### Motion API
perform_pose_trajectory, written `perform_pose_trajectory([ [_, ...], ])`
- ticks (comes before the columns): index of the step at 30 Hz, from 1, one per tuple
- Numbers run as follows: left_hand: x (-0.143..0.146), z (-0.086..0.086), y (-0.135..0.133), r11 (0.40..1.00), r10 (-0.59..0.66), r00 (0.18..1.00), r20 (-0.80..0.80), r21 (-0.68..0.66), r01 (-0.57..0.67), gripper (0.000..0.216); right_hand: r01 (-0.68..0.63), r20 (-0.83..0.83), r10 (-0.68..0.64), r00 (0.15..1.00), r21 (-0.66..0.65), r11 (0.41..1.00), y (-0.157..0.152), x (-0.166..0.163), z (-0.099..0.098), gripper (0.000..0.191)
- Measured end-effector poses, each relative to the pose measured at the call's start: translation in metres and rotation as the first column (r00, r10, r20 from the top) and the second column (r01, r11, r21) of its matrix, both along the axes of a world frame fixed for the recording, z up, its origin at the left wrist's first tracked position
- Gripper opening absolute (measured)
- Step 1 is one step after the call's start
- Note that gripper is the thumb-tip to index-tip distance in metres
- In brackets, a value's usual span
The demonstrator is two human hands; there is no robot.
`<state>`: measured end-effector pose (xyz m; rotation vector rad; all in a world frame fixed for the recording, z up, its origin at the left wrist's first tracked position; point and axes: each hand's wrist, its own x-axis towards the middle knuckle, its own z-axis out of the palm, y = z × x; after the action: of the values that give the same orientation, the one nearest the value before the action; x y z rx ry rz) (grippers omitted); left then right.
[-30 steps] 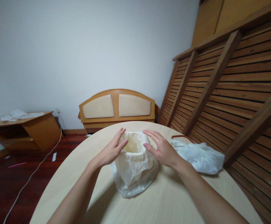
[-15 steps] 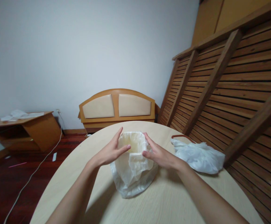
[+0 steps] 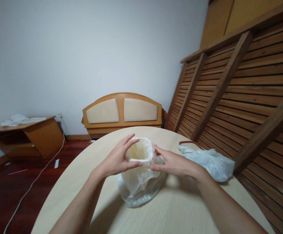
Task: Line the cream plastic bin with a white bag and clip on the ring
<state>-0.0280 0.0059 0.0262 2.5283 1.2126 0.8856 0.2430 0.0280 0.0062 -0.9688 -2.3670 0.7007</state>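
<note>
At the bag-lined container (image 3: pixel 138 180), the left hand (image 3: pixel 119 158), spread wide, has drawn its thumb nearer; the right hand (image 3: pixel 174 162), parted, stays right.

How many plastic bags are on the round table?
2: the open bag between the left hand and right hand, and the bunched bag on the right of the table. Any inside the bunched bag would be hidden.

My L hand (image 3: pixel 120 157) hides the L side of the white bag (image 3: pixel 141 187). My forearms (image 3: pixel 80 200) & tbl (image 3: pixel 180 211) cut off at btm, slatted panel (image 3: pixel 258 86) at R. 2nd bag's (image 3: pixel 209 164) contents hidden.
</note>
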Motion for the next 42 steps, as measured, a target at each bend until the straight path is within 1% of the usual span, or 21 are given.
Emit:
perform_pose_trajectory([
  [2, 0.007, 0.004, -0.004, 0.996, -0.053, 0.999, 0.006, 0.069, 0.052, 0.059, 0.082, -0.009, -0.082, 0.997, 0.067, 0.994, 0.001, 0.003, 0.001, 0.08],
  [4, 0.013, 0.006, -0.007, 0.993, -0.088, 0.996, 0.008, 0.078, 0.087, 0.043, 0.115, -0.057, -0.11, 0.992, 0.091, 0.989, 0.001, 0.002, 0.003, 0.067],
  [7, 0.019, 0.005, -0.009, 0.992, -0.115, 0.993, -0.024, 0.045, 0.116, 0.031, 0.097, -0.111, -0.09, 0.99, 0.052, 0.994, -0.001, -0.003, 0.006, 0.041],
  [10, 0.021, 0.005, -0.008, 0.989, -0.144, 0.986, -0.08, 0.031, 0.147, 0.022, 0.025, -0.069, -0.025, 0.997, 0.005, 1.0, -0.004, -0.007, 0.005, 0.032],
  [13, 0.021, 0.007, -0.008, 0.985, -0.167, 0.979, -0.112, 0.024, 0.171, 0.024, 0.002, -0.003, -0.002, 1.0, -0.017, 1.0, -0.005, -0.006, 0.001, 0.031],
  [15, 0.02, 0.008, -0.009, 0.985, -0.167, 0.98, -0.109, 0.016, 0.169, 0.027, -0.005, 0.025, 0.007, 1.0, -0.055, 0.998, -0.006, -0.001, 0.001, 0.031],
  [17, 0.019, 0.008, -0.01, 0.985, -0.174, 0.979, -0.103, -0.003, 0.175, 0.029, 0.011, 0.039, -0.009, 0.999, -0.07, 0.997, -0.005, 0.003, 0.003, 0.03],
  [18, 0.019, 0.008, -0.01, 0.984, -0.18, 0.979, -0.1, -0.015, 0.179, 0.029, 0.043, 0.033, -0.041, 0.999, -0.051, 0.998, -0.004, 0.005, 0.005, 0.029],
  [20, 0.018, 0.008, -0.011, 0.981, -0.194, 0.976, -0.095, -0.033, 0.192, 0.028, 0.147, -0.021, -0.146, 0.989, 0.042, 0.988, -0.001, 0.006, 0.007, 0.027],
  [22, 0.018, 0.008, -0.012, 0.977, -0.213, 0.973, -0.093, -0.037, 0.21, 0.026, 0.256, -0.125, -0.237, 0.963, 0.162, 0.953, 0.004, 0.004, 0.006, 0.029],
  [24, 0.019, 0.008, -0.012, 0.971, -0.239, 0.966, -0.094, -0.031, 0.237, 0.025, 0.328, -0.222, -0.278, 0.935, 0.238, 0.914, 0.009, 0.0, 0.003, 0.044],
  [25, 0.019, 0.009, -0.013, 0.967, -0.255, 0.962, -0.097, -0.03, 0.253, 0.025, 0.341, -0.25, -0.28, 0.927, 0.248, 0.907, 0.011, -0.002, 0.0, 0.054],
  [27, 0.02, 0.01, -0.014, 0.96, -0.28, 0.954, -0.104, -0.036, 0.278, 0.027, 0.326, -0.267, -0.264, 0.927, 0.222, 0.919, 0.015, -0.005, -0.006, 0.067],
  [29, 0.021, 0.012, -0.015, 0.957, -0.29, 0.95, -0.112, -0.047, 0.287, 0.029, 0.287, -0.264, -0.237, 0.935, 0.17, 0.943, 0.018, -0.007, -0.013, 0.069],
  [34, 0.021, 0.012, -0.015, 0.957, -0.291, 0.95, -0.111, -0.059, 0.286, 0.027, 0.222, -0.253, -0.216, 0.943, -0.004, 0.975, 0.022, -0.006, -0.02, 0.062],
  [36, 0.021, 0.01, -0.014, 0.957, -0.29, 0.951, -0.103, -0.058, 0.285, 0.026, 0.152, -0.241, -0.159, 0.957, -0.049, 0.987, 0.022, -0.005, -0.019, 0.058],
  [38, 0.021, 0.009, -0.014, 0.957, -0.288, 0.954, -0.09, -0.059, 0.283, 0.025, 0.086, -0.223, -0.098, 0.97, -0.066, 0.994, 0.023, -0.003, -0.018, 0.054],
  [39, 0.02, 0.008, -0.013, 0.958, -0.284, 0.955, -0.082, -0.059, 0.28, 0.024, 0.088, -0.205, -0.097, 0.974, -0.054, 0.995, 0.024, -0.001, -0.018, 0.053],
  [40, 0.02, 0.007, -0.013, 0.959, -0.28, 0.957, -0.075, -0.058, 0.276, 0.024, 0.127, -0.172, -0.129, 0.977, -0.023, 0.992, 0.026, 0.001, -0.018, 0.054],
  [41, 0.02, 0.007, -0.012, 0.961, -0.276, 0.959, -0.07, -0.056, 0.272, 0.024, 0.198, -0.111, -0.194, 0.975, 0.031, 0.98, 0.028, 0.004, -0.019, 0.055],
  [42, 0.021, 0.006, -0.012, 0.962, -0.272, 0.96, -0.066, -0.054, 0.269, 0.024, 0.284, -0.034, -0.282, 0.959, 0.102, 0.953, 0.031, 0.009, -0.02, 0.055],
])
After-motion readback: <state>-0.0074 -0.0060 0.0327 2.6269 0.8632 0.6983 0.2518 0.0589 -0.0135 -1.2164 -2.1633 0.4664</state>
